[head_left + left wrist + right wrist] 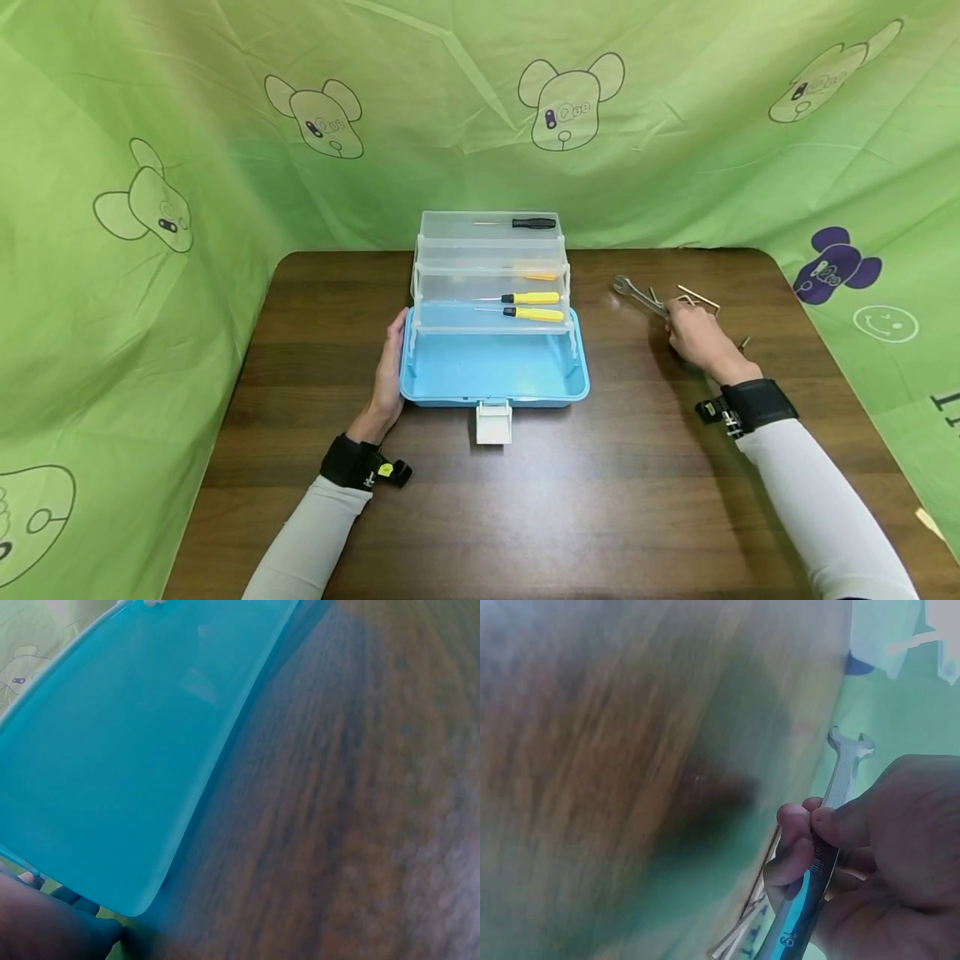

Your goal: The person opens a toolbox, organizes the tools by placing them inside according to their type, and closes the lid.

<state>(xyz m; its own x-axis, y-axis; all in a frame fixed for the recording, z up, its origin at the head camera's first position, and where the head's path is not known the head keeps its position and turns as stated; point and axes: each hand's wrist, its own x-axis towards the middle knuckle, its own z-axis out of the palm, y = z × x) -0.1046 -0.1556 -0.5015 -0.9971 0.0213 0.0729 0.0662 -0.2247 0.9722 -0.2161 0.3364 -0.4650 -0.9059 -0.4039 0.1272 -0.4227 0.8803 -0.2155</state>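
My right hand (701,337) grips a combination wrench (637,292) over the right side of the table. In the right wrist view the thumb and fingers close round the wrench's shank, its open-ended jaw pointing up. My left hand (387,371) rests along the left wall of a light blue toolbox (495,367), fingers stretched out beside it. Clear tiered trays (450,321) stand raised at the toolbox's back. They hold a black screwdriver (534,223) at the top and yellow-handled screwdrivers (534,314) lower down.
Bent hex keys (697,297) lie on the brown wooden table (600,500) just beyond the right hand, which partly covers them. The toolbox's white latch (494,423) hangs down at the front. A green curtain (450,125) with printed bear heads surrounds the table.
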